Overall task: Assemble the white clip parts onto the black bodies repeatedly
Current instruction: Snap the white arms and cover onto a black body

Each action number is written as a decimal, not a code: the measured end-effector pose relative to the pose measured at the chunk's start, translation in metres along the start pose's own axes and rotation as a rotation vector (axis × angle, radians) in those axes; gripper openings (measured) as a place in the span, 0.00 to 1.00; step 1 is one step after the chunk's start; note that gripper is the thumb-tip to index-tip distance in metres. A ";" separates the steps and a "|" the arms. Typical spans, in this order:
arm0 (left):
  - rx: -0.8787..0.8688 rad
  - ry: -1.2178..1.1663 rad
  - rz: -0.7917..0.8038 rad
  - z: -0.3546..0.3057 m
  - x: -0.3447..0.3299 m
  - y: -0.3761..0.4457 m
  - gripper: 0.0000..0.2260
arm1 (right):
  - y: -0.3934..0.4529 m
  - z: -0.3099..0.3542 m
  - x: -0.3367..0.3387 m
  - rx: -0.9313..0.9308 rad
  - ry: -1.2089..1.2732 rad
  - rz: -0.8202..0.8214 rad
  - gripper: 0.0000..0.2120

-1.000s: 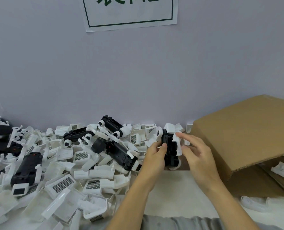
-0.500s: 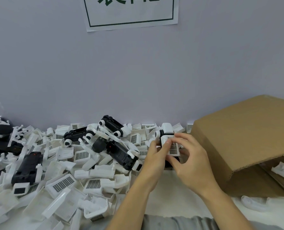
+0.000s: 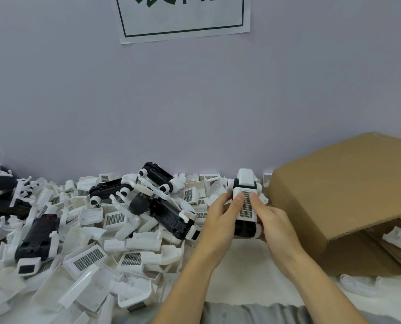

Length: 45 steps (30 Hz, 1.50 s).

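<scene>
A: Starting from the biggest things, what do you have?

B: I see the bench (image 3: 241,272) running along the far wall, a cardboard box (image 3: 349,197) lying on its side at the right, and a wide heap of loose white clip parts (image 3: 94,256) covering the left, with several black bodies (image 3: 171,216) mixed in, some already wearing white pieces.

A: And the hands?

B: Both are up at the centre, between heap and box. My left hand (image 3: 220,220) and right hand (image 3: 274,223) grip one black body (image 3: 245,229) from either side, fingers curled round it, both thumbs laid on the white clip part (image 3: 245,202) that sits on its upper face.

A: Which way does the piece lie?

B: Its long axis runs near to far, straight away from me, slightly tilted up at the far end. The clip lies directly under the thumbs, so neither hand is nearer; they share it evenly. I judge the coming press goes downward through both thumbs, along that face.

A: How does the clip look?

B: It is a white shell with a dark gridded panel facing me and a plain white cap at the far end. White rounded lugs flank the black body at its far corners. Whether the clip is fully snapped home I cannot tell; the thumbs cover the near seam.
</scene>
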State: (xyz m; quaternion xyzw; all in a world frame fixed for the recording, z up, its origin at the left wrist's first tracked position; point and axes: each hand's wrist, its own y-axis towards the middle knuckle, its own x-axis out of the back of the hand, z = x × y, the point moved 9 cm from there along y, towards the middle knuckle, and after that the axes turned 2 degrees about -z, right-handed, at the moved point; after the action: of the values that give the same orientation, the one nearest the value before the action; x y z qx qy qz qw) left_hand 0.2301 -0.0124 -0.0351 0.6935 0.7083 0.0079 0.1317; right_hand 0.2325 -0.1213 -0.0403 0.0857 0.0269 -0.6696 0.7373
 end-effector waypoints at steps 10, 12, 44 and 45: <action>-0.071 0.067 0.027 -0.009 -0.003 -0.001 0.16 | -0.004 0.010 0.006 0.044 0.109 -0.130 0.14; -0.078 0.076 0.035 -0.011 -0.005 -0.002 0.16 | -0.004 0.012 0.009 0.073 0.096 -0.151 0.14; 0.051 -0.074 -0.045 0.012 0.008 0.007 0.12 | -0.003 0.019 0.021 0.310 -0.102 -0.254 0.06; 0.065 -0.105 -0.071 0.013 0.010 0.007 0.14 | -0.003 0.018 0.022 0.316 -0.127 -0.271 0.07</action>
State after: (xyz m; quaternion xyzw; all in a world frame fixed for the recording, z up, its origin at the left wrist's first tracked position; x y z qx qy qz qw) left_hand 0.2397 -0.0046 -0.0477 0.6714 0.7244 -0.0560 0.1463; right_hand 0.2300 -0.1467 -0.0260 0.1536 -0.1136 -0.7625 0.6181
